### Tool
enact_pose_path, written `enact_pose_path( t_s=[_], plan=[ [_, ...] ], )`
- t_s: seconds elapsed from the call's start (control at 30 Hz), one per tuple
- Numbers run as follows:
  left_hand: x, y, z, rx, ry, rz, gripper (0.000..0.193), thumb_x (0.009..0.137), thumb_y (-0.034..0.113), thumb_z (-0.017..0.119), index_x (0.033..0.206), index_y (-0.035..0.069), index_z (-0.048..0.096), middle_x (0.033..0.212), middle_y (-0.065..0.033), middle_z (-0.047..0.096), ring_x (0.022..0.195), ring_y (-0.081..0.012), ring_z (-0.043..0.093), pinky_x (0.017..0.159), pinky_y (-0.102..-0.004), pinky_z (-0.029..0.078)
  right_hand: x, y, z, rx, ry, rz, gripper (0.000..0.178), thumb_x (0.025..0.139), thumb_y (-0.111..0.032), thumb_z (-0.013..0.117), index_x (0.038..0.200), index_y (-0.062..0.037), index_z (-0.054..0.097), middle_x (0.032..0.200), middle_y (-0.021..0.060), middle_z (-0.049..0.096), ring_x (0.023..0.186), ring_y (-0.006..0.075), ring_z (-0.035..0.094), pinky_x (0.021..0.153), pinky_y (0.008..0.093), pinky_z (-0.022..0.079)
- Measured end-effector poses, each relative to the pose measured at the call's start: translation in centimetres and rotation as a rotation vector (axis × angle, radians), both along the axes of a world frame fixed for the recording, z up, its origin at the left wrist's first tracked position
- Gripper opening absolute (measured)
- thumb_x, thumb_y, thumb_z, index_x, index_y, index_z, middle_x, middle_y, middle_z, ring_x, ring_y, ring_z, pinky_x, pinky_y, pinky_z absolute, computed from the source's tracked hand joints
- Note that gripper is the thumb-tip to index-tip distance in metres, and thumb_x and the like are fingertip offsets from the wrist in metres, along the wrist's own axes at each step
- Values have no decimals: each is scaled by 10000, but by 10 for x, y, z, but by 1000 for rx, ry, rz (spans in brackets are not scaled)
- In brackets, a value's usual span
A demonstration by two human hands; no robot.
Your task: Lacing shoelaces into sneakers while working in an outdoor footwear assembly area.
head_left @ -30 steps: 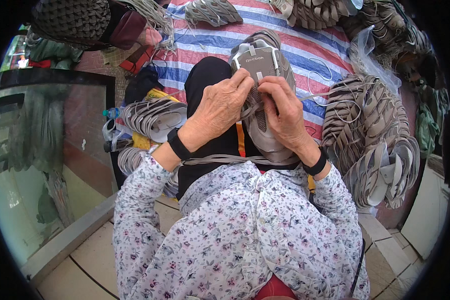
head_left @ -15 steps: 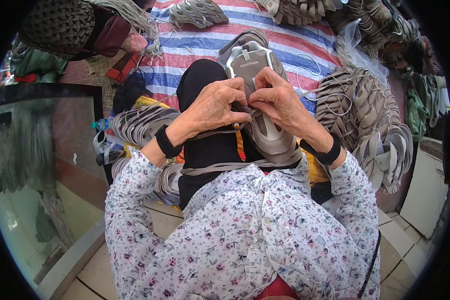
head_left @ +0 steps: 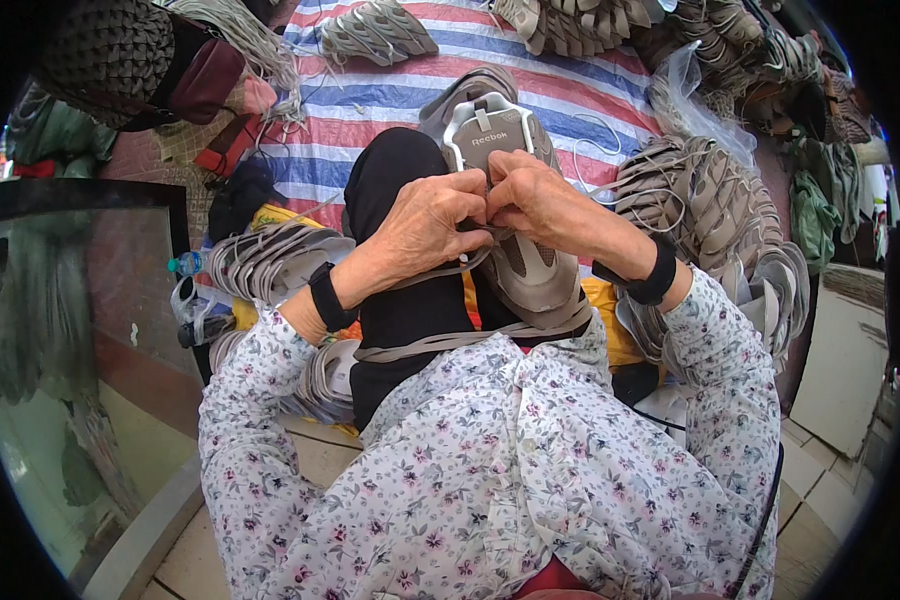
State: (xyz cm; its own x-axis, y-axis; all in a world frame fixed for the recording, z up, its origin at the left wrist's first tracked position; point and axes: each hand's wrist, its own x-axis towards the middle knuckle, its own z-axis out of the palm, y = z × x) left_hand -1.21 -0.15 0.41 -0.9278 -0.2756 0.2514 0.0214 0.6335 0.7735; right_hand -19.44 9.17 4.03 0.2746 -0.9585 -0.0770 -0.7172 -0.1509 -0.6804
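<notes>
On my lap lies a taupe-grey sneaker (head_left: 532, 285), its toe toward me and its white-edged tongue pointing away. My left hand (head_left: 428, 222) is closed at the left side of its lacing area, where a flat grey shoelace (head_left: 440, 270) runs out from under the fingers. Against those fingertips, my right hand (head_left: 555, 208) pinches over the middle of the shoe; what it grips is hidden by the fingers. More flat grey laces (head_left: 420, 348) stretch across my black-clad thighs, below the toe. Another grey shoe part (head_left: 460, 98) rests just beyond the tongue.
Stacked grey shoe uppers (head_left: 705, 210) lie at the right, with further stacks (head_left: 270, 262) on the left. A striped sheet (head_left: 370, 100) covers the ground ahead. Beside my left arm stands a glass-paned frame (head_left: 182, 225). A clear plastic bag (head_left: 695, 105) sits at the upper right.
Both hands have drawn closer together, and the right hand now covers more of the shoe's middle. The whole view has shifted slightly.
</notes>
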Motion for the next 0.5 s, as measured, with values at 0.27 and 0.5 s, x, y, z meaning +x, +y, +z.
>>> enact_pose_path(
  t_s=[0.27, 0.5],
  plan=[
    [0, 10, 5, -54, -21, 78, 182, 694, 98, 777, 758, 11, 631, 826, -74, 575, 685, -283, 636, 589, -389, 498, -1, -10, 3, 87, 96, 96, 32, 770, -25, 690, 759, -2, 670, 912, 96, 495, 927, 274, 504, 803, 387, 428],
    [-1, 12, 3, -148, -43, 99, 146, 694, 58, 781, 774, 25, 664, 843, -57, 596, 661, -257, 636, 584, -357, 516, -10, -23, -7, 34, 111, 201, 33, 736, -53, 706, 739, -32, 731, 885, 154, 575, 881, 321, 589, 710, 419, 492]
  ],
)
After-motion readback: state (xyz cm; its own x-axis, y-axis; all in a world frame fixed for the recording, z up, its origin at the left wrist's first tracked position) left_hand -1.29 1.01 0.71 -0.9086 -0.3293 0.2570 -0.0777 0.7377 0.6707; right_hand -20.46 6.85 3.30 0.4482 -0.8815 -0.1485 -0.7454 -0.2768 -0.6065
